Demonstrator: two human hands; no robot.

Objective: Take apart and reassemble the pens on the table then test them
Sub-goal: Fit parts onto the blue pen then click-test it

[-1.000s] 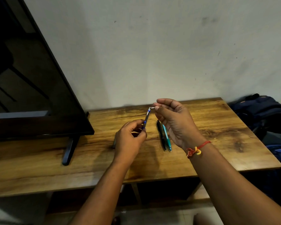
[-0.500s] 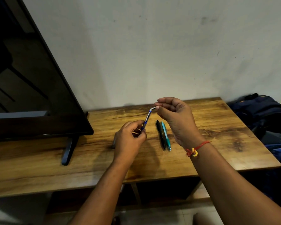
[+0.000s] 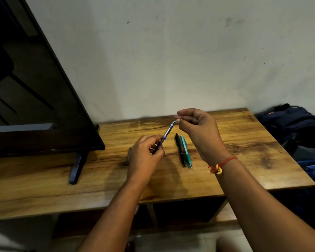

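The left hand (image 3: 145, 157) is curled around the near, lower end of a silver and blue pen (image 3: 166, 134), pinching it between thumb and fingers. The pen is held above the tabletop (image 3: 244, 160) and slants up and away to the right. At its far upper end sits a small silver end piece (image 3: 174, 122). The right hand (image 3: 198, 131) pinches this piece with the tips of its thumb and forefinger, and its other fingers are curled in above. The piece touches the end of the pen at a slight angle; whether it is joined to the pen or already loose cannot be told.

Under the right hand, a black pen (image 3: 180, 150) and a teal pen (image 3: 186, 151) lie side by side on the tabletop, touching along their length, with their points toward the near edge. Just left of the left hand lies a short grey piece (image 3: 128, 158), partly hidden by the hand and too blurred to name.

A red and yellow thread bracelet (image 3: 222, 163) is tied around the right wrist. On the left of the tabletop stands a dark television (image 3: 35, 88) on a slim black foot (image 3: 77, 166). Beyond the right edge of the tabletop lies a dark blue backpack (image 3: 289, 122), against the pale wall (image 3: 171, 51).
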